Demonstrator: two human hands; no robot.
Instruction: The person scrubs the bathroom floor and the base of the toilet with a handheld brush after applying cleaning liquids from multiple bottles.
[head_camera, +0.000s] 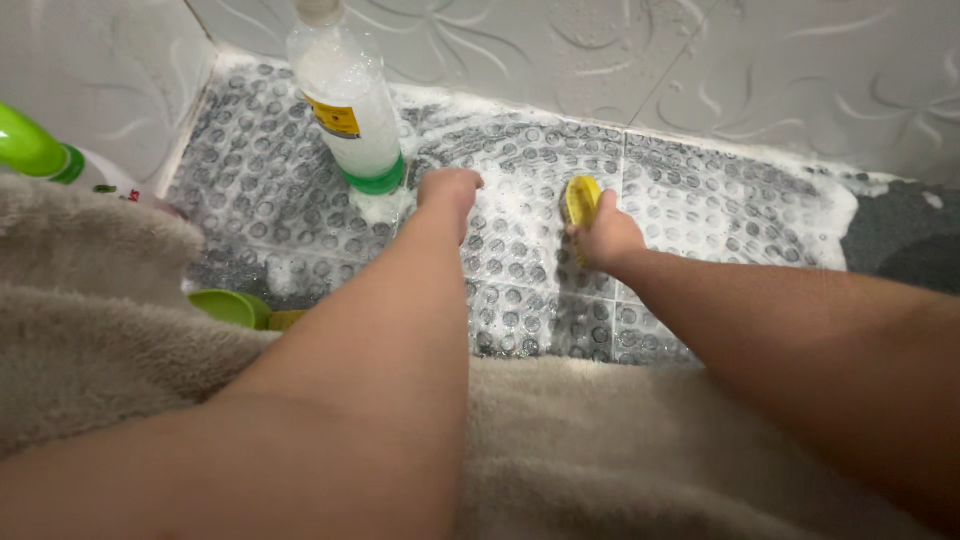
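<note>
Now it's scrubbing: right hand (607, 238) wrapped around the yellow scrub brush (581, 203), pressed to the soapy bumped floor tiles (700, 205). Left hand (449, 190), fingers curled, braces beside the clear detergent bottle (348, 100). Next strokes call for firm pressure.

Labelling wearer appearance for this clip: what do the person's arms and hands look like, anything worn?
Both arms are bare, with no sleeves showing. Left hand and right hand have no gloves; no watch, bands or rings show. Fingers are mostly hidden from this angle.
</note>
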